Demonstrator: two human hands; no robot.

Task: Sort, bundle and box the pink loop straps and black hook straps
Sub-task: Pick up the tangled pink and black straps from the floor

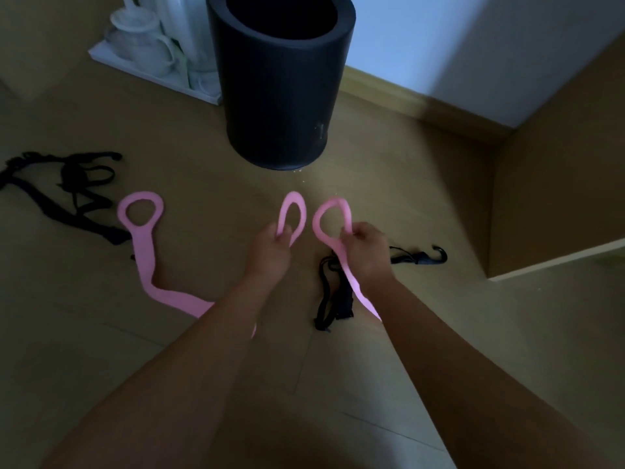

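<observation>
The left hand (pixel 274 247) has its fingers curled around the base of one pink loop (pixel 293 213) and holds it raised above the floor (pixel 439 333). The right hand (pixel 366 247) pinches a second pink loop (pixel 332 216) in the same way, and its band (pixel 355 286) hangs down along the right forearm. The two loops are just beside each other, not touching. (Whether the left one has its own strap or is the far end of the strap lying on the floor, I cannot tell, because the forearm covers the join.)

Below the right hand lie some black straps (pixel 333 299) with a hook (pixel 438 253) beside them. To the left lies a third pink loop (pixel 140 211), and beyond it a tangled black heap (pixel 67 187). A black bin (pixel 280 96) stands ahead, and a white tray (pixel 115 57) with cups is behind it.

I judge the task to be at an early stage. The pink pieces are only being gathered, the black ones lie in two separate places, nothing is bundled, and no box shows.
</observation>
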